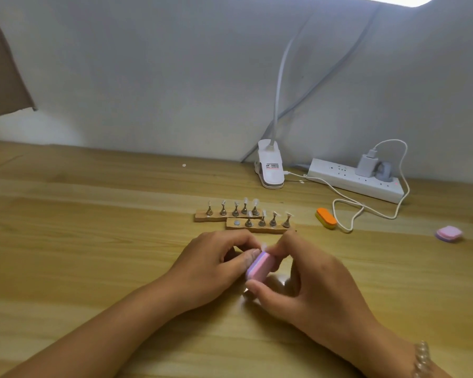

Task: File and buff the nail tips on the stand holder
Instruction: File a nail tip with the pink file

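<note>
Both busy: R hand [311,285] grips pink buffer [258,267], L hand [210,266] pinches nail tip [263,245].

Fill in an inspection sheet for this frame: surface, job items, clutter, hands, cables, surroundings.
Surface: wooden table, grain visible.
Job's things: rear stand holder carries five tips; front stand holder carries four, and the spot at its image-left end is empty; one nail tip meets the pink buffer block between the hands.
Clutter: orange buffer block and pink pad lie to the image-right of the holders.
Grippers: left hand pinches the nail tip; right hand grips the pink buffer block.
Cables: white cable loops across the table from the charger in the power strip towards the clip lamp.
Surroundings: pale wall behind; cardboard at upper left.
</note>
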Available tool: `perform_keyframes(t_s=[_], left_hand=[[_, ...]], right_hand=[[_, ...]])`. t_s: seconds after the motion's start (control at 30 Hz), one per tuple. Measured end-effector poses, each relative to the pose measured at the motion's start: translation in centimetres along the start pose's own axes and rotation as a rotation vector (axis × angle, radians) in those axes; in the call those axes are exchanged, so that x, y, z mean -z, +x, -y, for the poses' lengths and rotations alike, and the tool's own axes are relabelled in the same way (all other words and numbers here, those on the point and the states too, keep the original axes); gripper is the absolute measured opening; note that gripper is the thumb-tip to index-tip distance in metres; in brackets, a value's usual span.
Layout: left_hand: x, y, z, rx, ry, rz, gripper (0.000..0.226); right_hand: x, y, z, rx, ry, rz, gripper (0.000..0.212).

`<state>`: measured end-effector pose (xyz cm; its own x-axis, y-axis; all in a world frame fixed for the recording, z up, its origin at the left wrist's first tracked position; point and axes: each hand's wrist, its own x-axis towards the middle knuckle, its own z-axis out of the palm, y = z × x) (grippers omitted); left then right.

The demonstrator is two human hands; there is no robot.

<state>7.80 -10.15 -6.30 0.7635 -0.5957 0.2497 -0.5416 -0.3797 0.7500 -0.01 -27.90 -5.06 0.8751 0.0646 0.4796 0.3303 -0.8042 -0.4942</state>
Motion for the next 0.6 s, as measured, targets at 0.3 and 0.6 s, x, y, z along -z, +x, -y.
perform_keyframes(t_s=[0.3,0.6], left_hand=[[0.0,0.1,0.1,0.01,-0.041,-0.023,0.012],[0.1,0.2,0.1,0.02,-0.063,-0.03,0.016]], right_hand=[[0.1,0.3,-0.4,-0.068,0.112,-0.101,0.033],[0.1,0.2,-0.2,-0.004,0.005,-0.031,0.033]])
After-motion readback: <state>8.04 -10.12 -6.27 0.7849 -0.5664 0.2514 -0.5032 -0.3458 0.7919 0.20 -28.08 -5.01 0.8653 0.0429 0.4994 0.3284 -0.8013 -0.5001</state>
